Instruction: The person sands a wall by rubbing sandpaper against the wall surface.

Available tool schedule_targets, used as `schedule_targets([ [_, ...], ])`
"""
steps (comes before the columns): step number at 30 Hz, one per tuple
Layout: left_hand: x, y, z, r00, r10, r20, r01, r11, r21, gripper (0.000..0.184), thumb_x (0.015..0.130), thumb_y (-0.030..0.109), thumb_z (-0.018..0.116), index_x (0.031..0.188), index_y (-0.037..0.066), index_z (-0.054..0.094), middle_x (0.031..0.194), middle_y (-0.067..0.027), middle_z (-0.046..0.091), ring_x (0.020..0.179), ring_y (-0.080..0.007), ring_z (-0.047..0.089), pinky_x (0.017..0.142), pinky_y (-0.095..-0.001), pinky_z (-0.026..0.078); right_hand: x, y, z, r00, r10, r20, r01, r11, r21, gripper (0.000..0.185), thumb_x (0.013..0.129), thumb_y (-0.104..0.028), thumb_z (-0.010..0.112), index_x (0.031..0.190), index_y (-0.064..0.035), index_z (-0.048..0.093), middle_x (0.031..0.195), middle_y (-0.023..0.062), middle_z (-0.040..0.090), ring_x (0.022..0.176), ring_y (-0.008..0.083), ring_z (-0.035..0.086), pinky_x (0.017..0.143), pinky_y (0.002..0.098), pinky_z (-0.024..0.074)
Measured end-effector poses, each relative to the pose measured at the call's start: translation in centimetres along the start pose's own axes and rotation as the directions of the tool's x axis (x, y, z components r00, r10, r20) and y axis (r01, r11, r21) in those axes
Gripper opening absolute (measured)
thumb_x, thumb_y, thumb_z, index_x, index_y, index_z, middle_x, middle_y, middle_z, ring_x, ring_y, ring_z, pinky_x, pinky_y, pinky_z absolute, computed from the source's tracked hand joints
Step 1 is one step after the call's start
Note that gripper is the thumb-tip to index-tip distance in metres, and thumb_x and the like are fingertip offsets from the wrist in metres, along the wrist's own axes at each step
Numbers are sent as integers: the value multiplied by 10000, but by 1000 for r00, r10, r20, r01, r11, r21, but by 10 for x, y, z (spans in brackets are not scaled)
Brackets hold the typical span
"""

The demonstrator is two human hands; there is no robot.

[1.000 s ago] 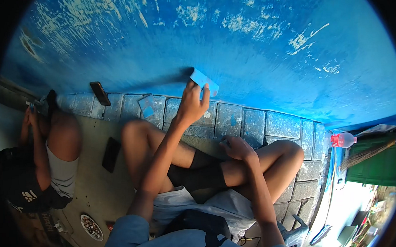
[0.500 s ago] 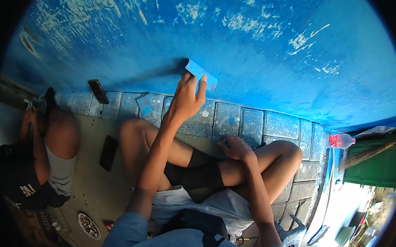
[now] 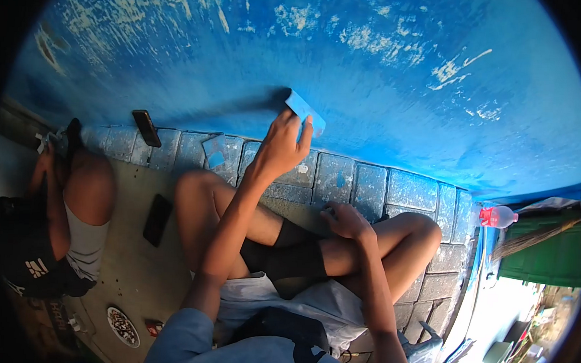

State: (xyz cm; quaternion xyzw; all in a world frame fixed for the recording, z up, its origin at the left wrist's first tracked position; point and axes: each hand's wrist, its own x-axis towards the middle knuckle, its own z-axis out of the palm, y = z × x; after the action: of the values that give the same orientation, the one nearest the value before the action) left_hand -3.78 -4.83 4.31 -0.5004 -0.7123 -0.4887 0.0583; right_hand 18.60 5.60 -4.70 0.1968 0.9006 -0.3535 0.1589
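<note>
My left hand [image 3: 285, 145] grips a flat light-blue rectangular sheet [image 3: 306, 112] between thumb and fingers. One edge of the sheet lies against the lower part of the blue wall [image 3: 384, 111], and a long shadow falls to its left. Whether the sheet is a scraper or folded abrasive, I cannot tell. Across my crossed legs rests my right hand [image 3: 347, 221], its fingers loosely bent and apart, with nothing visible in them. Higher up, the wall carries pale, patchy scuffs where paint is worn.
Paving blocks [image 3: 371, 185] run along the wall's foot; a phone [image 3: 146, 128] and a small square piece [image 3: 214, 153] lie there. Another dark phone [image 3: 157, 220] and a plate [image 3: 123, 326] lie nearby. A person [image 3: 55, 223] sits left. At right are a red-labelled bottle [image 3: 498, 217] and broom bristles [image 3: 537, 238].
My left hand has slid a little to the right along the wall with the sheet. My right hand stays on my leg, and the view has tilted slightly.
</note>
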Motion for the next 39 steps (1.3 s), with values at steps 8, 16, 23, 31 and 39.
schedule_targets([
  [8, -32, -38, 44, 999, -35, 38, 34, 999, 38, 172, 929, 93, 524, 847, -50, 575, 846, -262, 576, 804, -432, 568, 731, -501, 460, 3, 2, 3, 999, -38, 7, 38, 999, -34, 369, 939, -307, 582, 1183, -32, 619, 994, 236, 693, 966, 390, 663, 857, 454, 510],
  [16, 3, 3, -5, 1000, 2, -32, -1, 1000, 5, 139, 934, 84, 519, 907, -39, 578, 823, -251, 570, 776, -431, 557, 705, -505, 443, 0, 0, -1, 1000, -6, 6, 6, 1000, 0, 374, 942, -315, 585, 1184, -32, 618, 1013, 233, 691, 980, 388, 661, 857, 446, 513],
  [23, -26, -27, 34, 992, -110, 54, 108, 993, 43, 166, 944, 105, 516, 942, -43, 589, 920, -266, 613, 854, -457, 586, 779, -505, 470, 1, -7, -3, 1000, 0, 19, 1, 999, -37, 374, 942, -320, 587, 1191, -43, 621, 1029, 230, 690, 988, 385, 661, 866, 443, 511],
  [31, 11, 6, -3, 997, 45, -57, -47, 998, -29, 155, 935, 95, 512, 890, -42, 570, 808, -236, 588, 757, -423, 571, 687, -492, 454, -1, 0, -1, 1000, -1, 3, 1, 1000, 5, 366, 944, -316, 586, 1187, -44, 627, 1039, 216, 694, 987, 377, 665, 863, 434, 514],
  [39, -19, -22, 31, 999, -36, 22, 36, 999, -5, 192, 947, 112, 495, 897, -57, 570, 838, -258, 586, 797, -422, 580, 729, -496, 468, 2, -4, 0, 1000, 5, 7, -5, 1000, -14, 336, 944, -301, 588, 1158, -48, 637, 1016, 219, 696, 965, 372, 671, 845, 430, 517],
])
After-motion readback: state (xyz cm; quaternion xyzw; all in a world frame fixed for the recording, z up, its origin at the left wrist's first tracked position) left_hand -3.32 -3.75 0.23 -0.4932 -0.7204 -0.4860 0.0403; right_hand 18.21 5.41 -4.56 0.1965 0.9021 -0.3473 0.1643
